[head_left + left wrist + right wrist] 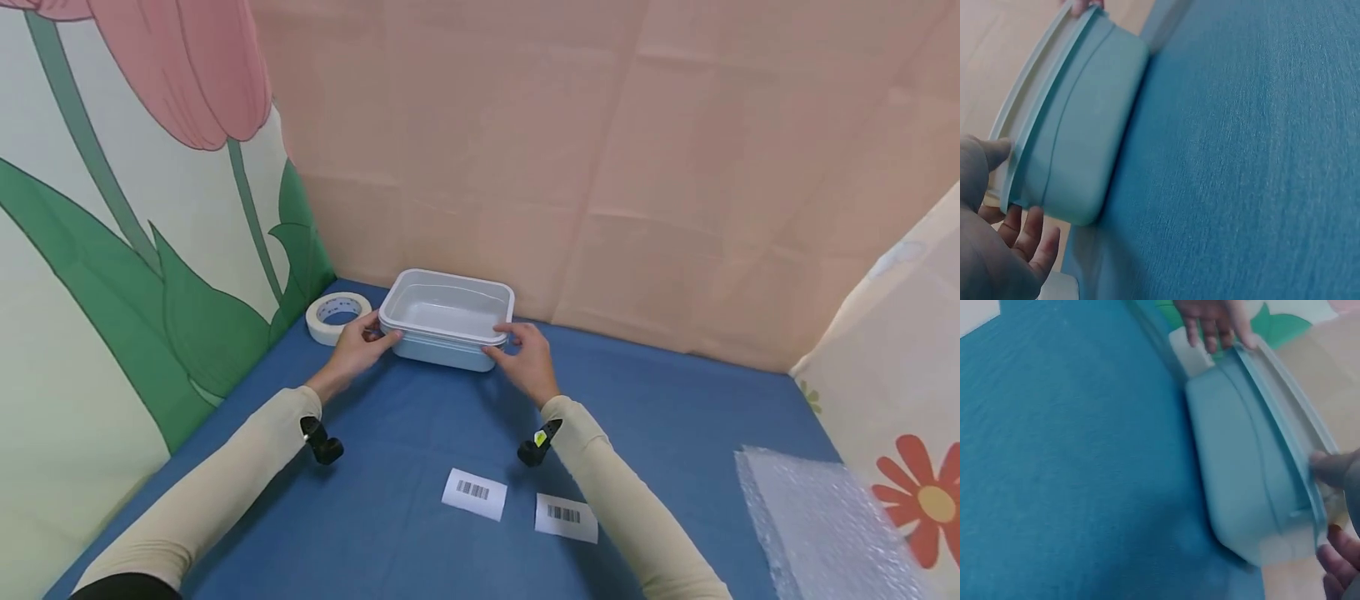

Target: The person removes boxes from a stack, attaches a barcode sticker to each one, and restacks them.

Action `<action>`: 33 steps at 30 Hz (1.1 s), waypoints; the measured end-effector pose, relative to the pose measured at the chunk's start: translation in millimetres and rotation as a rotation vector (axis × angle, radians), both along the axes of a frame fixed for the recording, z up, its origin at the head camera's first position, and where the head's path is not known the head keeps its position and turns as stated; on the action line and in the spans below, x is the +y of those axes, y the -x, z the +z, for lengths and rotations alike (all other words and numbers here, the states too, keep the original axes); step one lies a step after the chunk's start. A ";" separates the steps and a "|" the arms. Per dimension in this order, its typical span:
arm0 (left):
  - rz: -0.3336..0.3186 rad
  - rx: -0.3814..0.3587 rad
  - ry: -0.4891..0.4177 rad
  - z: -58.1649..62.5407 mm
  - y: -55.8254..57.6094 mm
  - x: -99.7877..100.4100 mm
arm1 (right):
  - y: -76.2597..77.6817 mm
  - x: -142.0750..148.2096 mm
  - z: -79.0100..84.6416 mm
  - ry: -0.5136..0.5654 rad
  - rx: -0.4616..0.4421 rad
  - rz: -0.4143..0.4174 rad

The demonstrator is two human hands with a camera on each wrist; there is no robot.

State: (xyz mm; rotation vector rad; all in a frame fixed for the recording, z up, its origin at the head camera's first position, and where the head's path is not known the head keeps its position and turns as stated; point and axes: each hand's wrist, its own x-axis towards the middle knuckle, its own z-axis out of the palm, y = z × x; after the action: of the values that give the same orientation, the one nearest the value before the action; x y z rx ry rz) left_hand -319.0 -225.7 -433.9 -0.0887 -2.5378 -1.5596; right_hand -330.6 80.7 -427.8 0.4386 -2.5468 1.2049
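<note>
A light blue plastic food container (pixel 442 353) with a pale, white-rimmed lid (pixel 448 310) sits toward the back of the blue table. My left hand (pixel 356 347) grips its left end, thumb on the lid's rim and fingers below it, as the left wrist view shows. At the right front corner my right hand (pixel 529 362) pinches the rim, with the thumb low on the front side. In the right wrist view the container's blue wall (pixel 1235 444) spans the distance between both hands.
A roll of white tape (pixel 322 325) lies just left of the container. Two white barcode labels (pixel 474 493) (pixel 566 517) lie near the front. Bubble wrap (pixel 817 517) rests at the right. A pink-beige backdrop (pixel 600 167) rises behind the table, with flowered panels at the sides.
</note>
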 end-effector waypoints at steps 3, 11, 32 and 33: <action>-0.003 0.013 -0.007 -4.0 -0.1 2.4 | -4.0 -3.4 -7.2 -0.035 0.087 -0.046; -0.012 0.032 -0.011 -6.6 -0.5 9.0 | -7.7 -4.0 -15.5 -0.111 0.240 -0.156; 0.001 -0.019 -0.021 -3.1 -5.2 -4.5 | -10.5 44.2 85.6 0.149 0.345 -0.060; -0.001 -0.021 -0.026 -3.1 -6.0 -4.4 | -12.0 54.2 89.5 0.149 0.353 -0.059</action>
State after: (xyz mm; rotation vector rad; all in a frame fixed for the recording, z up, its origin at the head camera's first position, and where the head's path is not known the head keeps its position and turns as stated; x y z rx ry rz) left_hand -312.9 -230.1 -437.0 -0.0709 -2.5332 -1.6012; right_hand -318.5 135.0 -338.4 0.4888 -2.1426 1.1696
